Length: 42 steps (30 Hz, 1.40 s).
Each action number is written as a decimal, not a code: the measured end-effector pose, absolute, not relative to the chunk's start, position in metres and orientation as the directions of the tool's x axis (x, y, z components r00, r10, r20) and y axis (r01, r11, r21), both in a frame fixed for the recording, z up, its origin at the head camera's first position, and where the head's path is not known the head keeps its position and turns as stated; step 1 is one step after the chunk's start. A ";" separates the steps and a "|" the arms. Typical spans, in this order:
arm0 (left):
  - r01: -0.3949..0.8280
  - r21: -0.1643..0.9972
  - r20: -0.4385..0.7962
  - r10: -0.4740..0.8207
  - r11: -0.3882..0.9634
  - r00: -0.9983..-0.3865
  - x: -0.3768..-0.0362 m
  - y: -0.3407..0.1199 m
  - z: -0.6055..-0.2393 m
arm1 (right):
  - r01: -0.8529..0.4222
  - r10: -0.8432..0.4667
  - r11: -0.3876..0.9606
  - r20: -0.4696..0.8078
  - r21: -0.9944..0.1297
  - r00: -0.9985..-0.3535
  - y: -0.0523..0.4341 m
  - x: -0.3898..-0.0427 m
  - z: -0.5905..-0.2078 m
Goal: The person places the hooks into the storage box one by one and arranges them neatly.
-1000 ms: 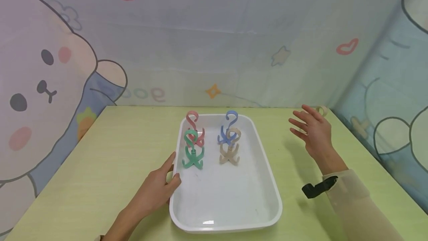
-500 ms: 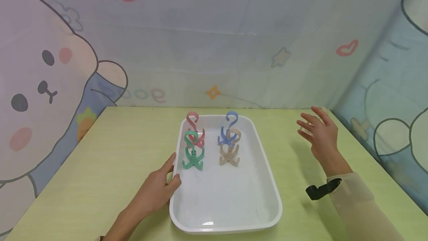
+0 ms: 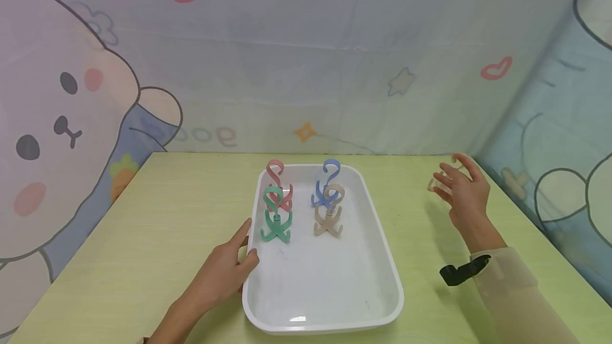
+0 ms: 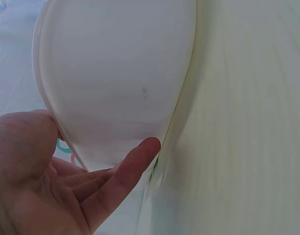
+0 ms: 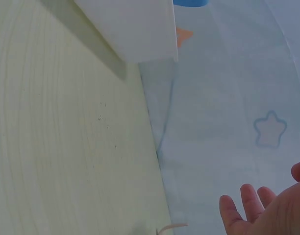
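My left hand (image 3: 222, 269) grips the left wall of a white plastic tray (image 3: 330, 285), thumb over the rim and fingers against the outside. Inside the tray's far half, several claw hooks with curled tops stand upright: pink (image 3: 274, 172) and blue (image 3: 331, 171) behind, green (image 3: 276, 226) and beige (image 3: 328, 223) in front. At the table's back right, my right hand (image 3: 470, 195) has its fingers loosely bent in front of another beige claw hook (image 3: 431, 183), mostly hidden by the hand. In the right wrist view, a thin end of that hook (image 5: 172, 227) shows apart from the fingers.
The pale green table (image 3: 191, 190) ends at a printed cloth backdrop (image 3: 354, 89) at the back. A second cloth side (image 3: 564, 163) runs along the right edge. On my right wrist sits a black strap (image 3: 464, 271).
My right hand has moved a little to the right, bending its fingers more, in front of the far beige claw hook. My left hand and the tray have stayed put.
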State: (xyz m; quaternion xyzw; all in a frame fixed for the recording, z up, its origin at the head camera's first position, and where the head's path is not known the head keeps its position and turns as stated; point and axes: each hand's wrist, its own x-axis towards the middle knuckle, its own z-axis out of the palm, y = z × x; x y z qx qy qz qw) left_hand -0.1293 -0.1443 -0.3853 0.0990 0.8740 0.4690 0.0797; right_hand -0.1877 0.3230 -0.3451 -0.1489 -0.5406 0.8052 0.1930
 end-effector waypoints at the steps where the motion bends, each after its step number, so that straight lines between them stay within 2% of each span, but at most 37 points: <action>1: 0.094 0.836 -0.050 0.246 0.541 -0.968 -0.129 -0.144 -0.385 | -0.148 0.476 -0.339 -0.034 -0.929 -0.879 0.323 -0.188 -0.345; 10: 0.099 0.841 -0.044 0.250 0.532 -0.967 -0.128 -0.144 -0.385 | -0.134 0.522 -0.353 -0.076 -0.926 -0.850 0.327 -0.188 -0.343; 26: 0.103 0.847 -0.041 0.256 0.521 -0.966 -0.127 -0.146 -0.385 | -0.182 0.609 -0.361 -0.083 -0.915 -0.789 0.337 -0.191 -0.345; 34: 0.090 0.850 -0.049 0.248 0.519 -0.968 -0.128 -0.144 -0.385 | -0.184 0.613 -0.365 -0.088 -0.913 -0.785 0.341 -0.193 -0.347; 42: 0.090 0.853 -0.046 0.246 0.515 -0.968 -0.128 -0.144 -0.385 | -0.143 0.609 -0.316 -0.084 -0.938 -0.789 0.342 -0.196 -0.348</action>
